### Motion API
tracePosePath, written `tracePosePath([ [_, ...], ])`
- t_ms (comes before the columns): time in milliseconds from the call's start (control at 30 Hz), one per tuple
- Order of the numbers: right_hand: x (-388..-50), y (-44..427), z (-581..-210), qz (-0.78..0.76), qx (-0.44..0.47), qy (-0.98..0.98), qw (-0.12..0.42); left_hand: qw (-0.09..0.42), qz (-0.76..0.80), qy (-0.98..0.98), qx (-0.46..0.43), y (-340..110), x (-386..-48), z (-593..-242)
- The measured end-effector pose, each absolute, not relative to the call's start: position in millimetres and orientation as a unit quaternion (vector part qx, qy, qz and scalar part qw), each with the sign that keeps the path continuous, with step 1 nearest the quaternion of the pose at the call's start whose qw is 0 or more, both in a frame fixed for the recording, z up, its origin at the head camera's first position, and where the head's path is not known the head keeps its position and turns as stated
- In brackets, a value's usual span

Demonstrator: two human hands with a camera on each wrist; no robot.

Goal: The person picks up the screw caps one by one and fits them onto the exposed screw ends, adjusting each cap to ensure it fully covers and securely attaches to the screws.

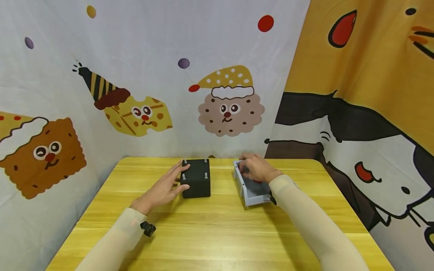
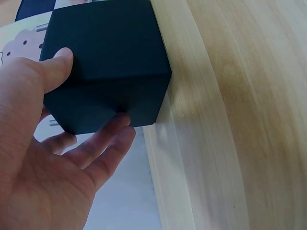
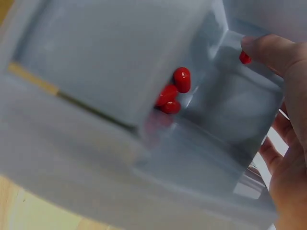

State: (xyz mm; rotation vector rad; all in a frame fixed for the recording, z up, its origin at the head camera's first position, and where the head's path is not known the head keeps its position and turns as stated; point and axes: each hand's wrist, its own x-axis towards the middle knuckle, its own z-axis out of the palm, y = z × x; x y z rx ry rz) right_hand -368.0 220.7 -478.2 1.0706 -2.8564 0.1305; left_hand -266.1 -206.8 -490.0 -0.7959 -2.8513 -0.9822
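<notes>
Left hand (image 1: 163, 189): spread against black box (image 1: 196, 190), probably steadying it.
Right hand (image 1: 258, 168): at red piece (image 3: 245, 58); can't tell if I'm pinching.
Grey bin (image 1: 258, 199): walls corral loose pieces (image 3: 182, 80).

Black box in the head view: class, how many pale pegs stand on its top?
4: a far-left peg, a far-right peg, a near-left peg and a near-right peg, one near each corner of the black box. None seems hidden.
</notes>
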Motion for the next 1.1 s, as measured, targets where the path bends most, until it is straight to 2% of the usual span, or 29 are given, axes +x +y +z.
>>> tracePosePath([
  [833,-345.3,220.5,-451.2,0.122,0.334,-0.930,0.094,0.005,-0.325,-0.909,-0.260,-207.7,-269.3,-488.6],
  [1100,-339.5,217.2,-448.0,0.143,0.322,-0.931,0.090,-0.004,-0.327,-0.910,-0.255,-207.6,-266.9,-488.9],
])
